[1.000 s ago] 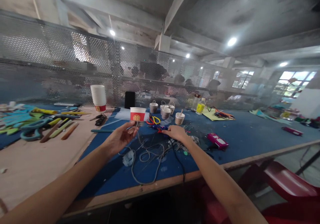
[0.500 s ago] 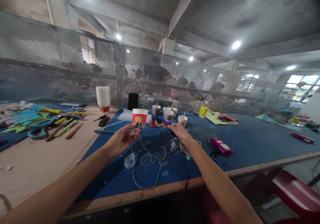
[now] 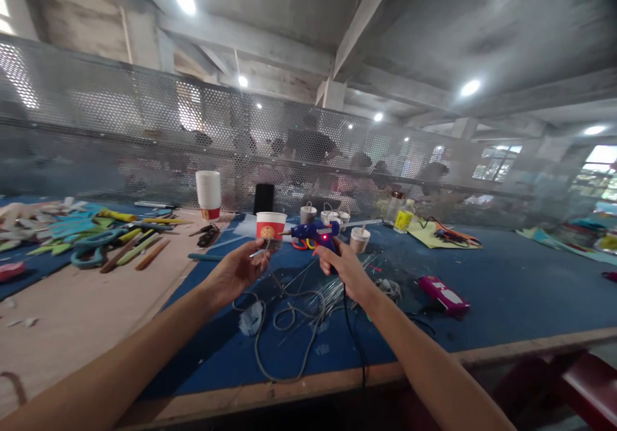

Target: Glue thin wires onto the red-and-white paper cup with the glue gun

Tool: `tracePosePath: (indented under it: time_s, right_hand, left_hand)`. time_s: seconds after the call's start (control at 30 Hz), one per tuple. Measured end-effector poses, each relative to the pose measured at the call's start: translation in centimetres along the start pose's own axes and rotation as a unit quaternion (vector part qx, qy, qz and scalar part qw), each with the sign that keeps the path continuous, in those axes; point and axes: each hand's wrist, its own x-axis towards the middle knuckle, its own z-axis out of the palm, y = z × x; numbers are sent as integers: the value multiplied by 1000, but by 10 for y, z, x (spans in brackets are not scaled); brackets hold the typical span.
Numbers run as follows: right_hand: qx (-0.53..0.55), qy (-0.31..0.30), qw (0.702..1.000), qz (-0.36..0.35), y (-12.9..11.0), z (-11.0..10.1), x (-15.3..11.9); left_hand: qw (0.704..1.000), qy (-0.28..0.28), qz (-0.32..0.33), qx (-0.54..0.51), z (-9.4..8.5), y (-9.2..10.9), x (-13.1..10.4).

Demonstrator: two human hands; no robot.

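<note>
Between the fingers of my left hand (image 3: 243, 265) is a red and white paper cup (image 3: 270, 225), its grey cord (image 3: 289, 293) trailing down in loops onto the blue mat (image 3: 193, 341). My right hand (image 3: 344, 264) grips a blue hot glue gun (image 3: 315, 230) by its handle; a small red light glows on its side. The gun's nozzle points left, close to the cup's side; I cannot tell whether they touch. A black cable (image 3: 354, 334) runs down from the gun. Behind it, red and yellow scissor handles (image 3: 303, 245) show in part.
A stack of paper cups (image 3: 209, 193) and a dark phone (image 3: 264, 198) stand by the perforated screen (image 3: 164, 123). Several grey-wrapped cups (image 3: 308, 214) sit behind the gun. Scissors (image 3: 91, 251) and tools lie left; a yellow-labelled bottle (image 3: 403, 218) and magenta box (image 3: 443, 295) are right.
The glue gun has been lifted from beside the grey-wrapped cups and brought toward the cup in my right hand. My left hand still holds the cup. The view has shifted slightly left.
</note>
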Motion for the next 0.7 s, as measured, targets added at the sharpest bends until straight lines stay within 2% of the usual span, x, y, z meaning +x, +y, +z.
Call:
tracePosePath:
  time_s: [0.23, 0.4, 0.53, 0.7]
  right_hand:
    - [-33, -6, 999, -5, 1, 4, -4]
    - [-144, 13, 989, -15, -6, 6, -10]
    - [-188, -1, 982, -5, -5, 7, -13]
    - [-230, -13, 971, -58, -2, 8, -13]
  left_hand:
    - [1000, 13, -16, 10, 1, 0, 0]
    - [1000, -26, -9, 2, -7, -3, 6]
    - [999, -38, -13, 7, -9, -2, 6]
    - [999, -41, -13, 20, -5, -1, 1]
